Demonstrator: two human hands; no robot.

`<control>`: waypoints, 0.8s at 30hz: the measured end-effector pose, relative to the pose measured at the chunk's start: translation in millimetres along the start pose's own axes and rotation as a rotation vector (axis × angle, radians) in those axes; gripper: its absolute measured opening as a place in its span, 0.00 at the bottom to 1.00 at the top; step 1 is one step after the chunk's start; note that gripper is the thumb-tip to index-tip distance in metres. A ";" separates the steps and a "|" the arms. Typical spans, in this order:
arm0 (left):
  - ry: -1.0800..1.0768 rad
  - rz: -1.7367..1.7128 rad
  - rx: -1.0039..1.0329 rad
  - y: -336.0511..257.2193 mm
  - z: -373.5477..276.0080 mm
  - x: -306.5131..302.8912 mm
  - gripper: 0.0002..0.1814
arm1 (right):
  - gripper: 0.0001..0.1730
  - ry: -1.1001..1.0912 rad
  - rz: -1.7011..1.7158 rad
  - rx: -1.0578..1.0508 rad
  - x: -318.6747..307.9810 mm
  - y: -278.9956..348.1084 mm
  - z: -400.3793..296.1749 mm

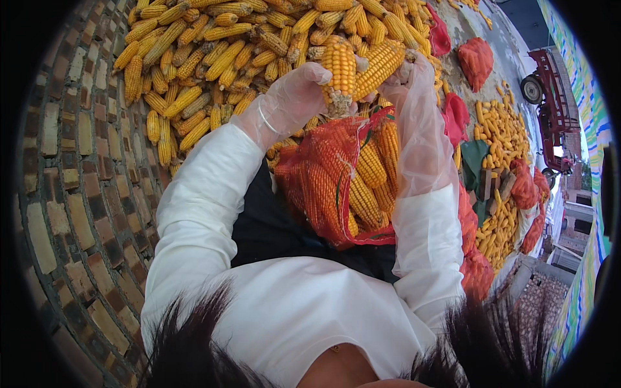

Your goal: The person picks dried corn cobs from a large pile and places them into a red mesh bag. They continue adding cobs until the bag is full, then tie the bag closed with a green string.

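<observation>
My left hand (298, 97), in a clear plastic glove, grips a yellow corn cob (338, 65) near its pale base. My right hand (411, 77), gloved the same way, holds another cob (381, 68) that slants against the first one. Just below both hands a red mesh bag (315, 179) lies with its mouth open at my lap, and several husked cobs (368, 194) show inside it. A large heap of husked corn (218, 53) spreads behind and to the left of the hands.
A brick wall (73, 194) runs along the left. On the right are a second corn pile (499, 131), filled red mesh bags (475, 63), a dark green cloth (474, 160), loose bricks (487, 184) and a red cargo tricycle (553, 111).
</observation>
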State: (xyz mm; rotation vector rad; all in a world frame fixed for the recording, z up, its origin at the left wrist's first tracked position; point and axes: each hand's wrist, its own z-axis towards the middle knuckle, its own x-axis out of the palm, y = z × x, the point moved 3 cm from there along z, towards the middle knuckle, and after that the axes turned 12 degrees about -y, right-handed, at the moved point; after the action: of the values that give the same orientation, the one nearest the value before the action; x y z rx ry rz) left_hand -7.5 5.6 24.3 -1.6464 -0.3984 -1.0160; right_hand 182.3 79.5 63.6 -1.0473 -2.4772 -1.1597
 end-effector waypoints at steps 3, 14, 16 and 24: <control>-0.035 -0.128 -0.064 5.8 8.8 0.4 0.44 | 0.24 0.182 -0.098 0.032 -21.4 19.4 25.0; -0.026 -0.172 -0.002 16.3 37.5 -18.9 0.37 | 0.38 0.038 -1.171 -0.771 -21.7 24.2 -61.2; -0.049 -0.158 0.029 17.8 40.5 -18.0 0.35 | 0.38 0.118 -1.339 -0.782 -12.7 9.5 -90.2; -0.103 -0.025 -0.050 28.5 36.2 -15.3 0.26 | 0.38 0.031 -2.006 -1.186 0.2 -20.7 -98.7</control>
State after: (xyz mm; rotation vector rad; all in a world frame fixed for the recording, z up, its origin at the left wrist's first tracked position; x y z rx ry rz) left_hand 18.8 32.6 -6.3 -1.7477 -0.4656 -0.9689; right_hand 158.0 -2.3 117.4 2.1323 -1.9003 -2.8302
